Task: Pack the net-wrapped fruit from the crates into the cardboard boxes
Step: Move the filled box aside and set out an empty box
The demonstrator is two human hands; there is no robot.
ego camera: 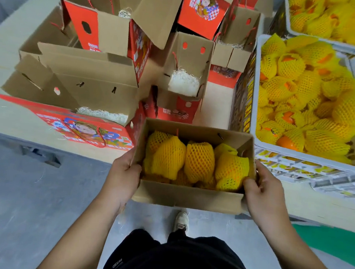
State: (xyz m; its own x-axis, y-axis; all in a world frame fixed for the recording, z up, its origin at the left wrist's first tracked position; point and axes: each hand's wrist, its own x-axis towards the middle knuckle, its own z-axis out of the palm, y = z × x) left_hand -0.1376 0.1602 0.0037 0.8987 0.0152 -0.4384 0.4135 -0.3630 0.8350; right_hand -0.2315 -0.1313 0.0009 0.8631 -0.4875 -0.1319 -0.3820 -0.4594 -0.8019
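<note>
An open cardboard box [188, 197] sits in front of me past the table's near edge, held between both hands. Several fruits in yellow foam net [199, 161] fill it. My left hand [125, 172] grips the box's left wall, thumb hooked over the rim. My right hand [262, 186] grips the right wall, thumb inside against a netted fruit. A white plastic crate [256, 81] at the right holds many more netted fruits [306, 92]. A second crate [291, 26] of them stands behind it.
Several open red-and-brown gift boxes [108, 32] with rope handles and white shredded paper [183, 83] crowd the pale table [4, 117] at left and centre. A closed red box [86, 127] lies flat near the table edge. Grey floor and my shoe [181, 221] are below.
</note>
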